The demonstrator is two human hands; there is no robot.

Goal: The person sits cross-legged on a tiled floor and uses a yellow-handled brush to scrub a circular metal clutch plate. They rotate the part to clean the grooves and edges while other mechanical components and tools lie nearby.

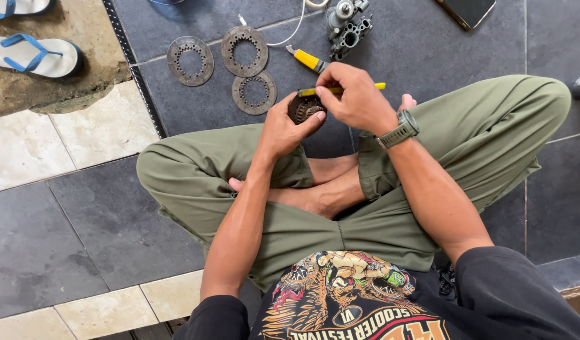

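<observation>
on the dark tile floor (63, 233) we are sitting cross-legged, gripping a round hub (304, 108) in our left hand (284, 126) above our knees, our right hand (356, 97) pinching a yellow tool (340, 89) against it. three discs (190, 60) are lying ahead, two sandals (35, 55) are resting far left.

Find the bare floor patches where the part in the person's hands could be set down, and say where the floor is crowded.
Free: dark tiles left of the left knee, below the cream tiles; also between the carburetor and phone. Crowded: ahead of the hands, around three toothed discs and yellow-handled pliers.
</observation>
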